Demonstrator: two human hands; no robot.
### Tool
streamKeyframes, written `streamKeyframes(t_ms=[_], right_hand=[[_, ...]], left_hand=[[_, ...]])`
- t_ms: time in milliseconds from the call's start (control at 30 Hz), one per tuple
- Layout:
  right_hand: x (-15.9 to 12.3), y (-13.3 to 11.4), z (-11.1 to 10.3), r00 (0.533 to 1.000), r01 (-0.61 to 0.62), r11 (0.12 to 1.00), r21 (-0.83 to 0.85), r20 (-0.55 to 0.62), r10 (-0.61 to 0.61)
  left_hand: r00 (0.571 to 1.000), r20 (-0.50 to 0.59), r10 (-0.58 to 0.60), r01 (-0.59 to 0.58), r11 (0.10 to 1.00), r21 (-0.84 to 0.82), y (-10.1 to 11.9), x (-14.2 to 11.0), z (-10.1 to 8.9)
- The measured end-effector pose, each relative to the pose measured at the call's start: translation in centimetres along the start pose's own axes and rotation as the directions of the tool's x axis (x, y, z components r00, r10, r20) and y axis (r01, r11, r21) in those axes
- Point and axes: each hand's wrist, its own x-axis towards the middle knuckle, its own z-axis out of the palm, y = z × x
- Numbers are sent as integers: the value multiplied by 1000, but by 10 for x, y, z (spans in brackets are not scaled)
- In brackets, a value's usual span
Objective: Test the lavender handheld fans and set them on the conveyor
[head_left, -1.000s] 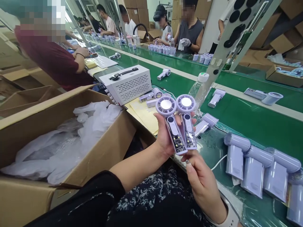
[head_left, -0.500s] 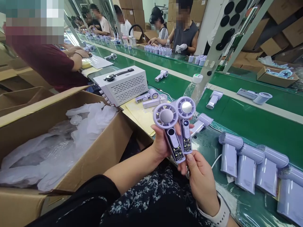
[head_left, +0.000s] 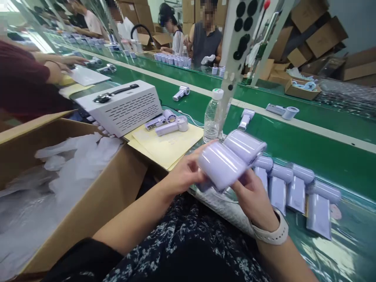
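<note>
Two lilac handheld fans are between my hands, turned so that their rounded heads face up and toward me. My left hand (head_left: 188, 171) is closed round the nearer handheld fan (head_left: 222, 164) from its left side. From below right, my right hand (head_left: 256, 197) has its thumb and fingers on the pair. The farther handheld fan (head_left: 245, 145) lies against the first. Their handles and front faces are mostly hidden, and the nearer one is slightly blurred. Just to the right, a row of several film-wrapped lilac fans (head_left: 277, 192) lies on the bench.
Left stands an open cardboard box (head_left: 117, 196) with plastic bags (head_left: 79, 180). Beyond it sit a white metal instrument (head_left: 126, 105), yellow paper (head_left: 173, 145) with two fans, and a clear bottle (head_left: 212, 117). Other fans lie on the green conveyor belt (head_left: 202, 92). Co-workers sit along it.
Both fans have been turned over from their grille and button side to their smooth rounded backs. My view has swung to the right.
</note>
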Motion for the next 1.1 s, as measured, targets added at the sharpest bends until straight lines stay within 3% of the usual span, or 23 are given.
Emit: streamKeyframes(t_ms=[100,233,433,633,733,1100], right_hand=[[-7,-9,-9,987,-16,998,59,-157,25],[-18,-15,-16,967,-22,987,161,-246,62],[-36,-23,-19,985,-52,971,234,-150,89],[-37,-25,-15,982,-94,976,198,-142,123],[-35,-24,-13,984,-128,968,215,-97,151],[-36,-27,-7,986,-142,954,264,-48,160]], left_hand=[[998,-47,-38,36,999,-39,-6,7,1],[983,90,-158,173,966,-193,-9,4,19],[944,291,-157,204,969,-138,-7,-9,46],[947,285,-146,150,989,6,-13,-9,45],[934,334,-129,145,989,-22,-13,-11,44],[947,303,-109,139,987,-81,-4,-18,41]])
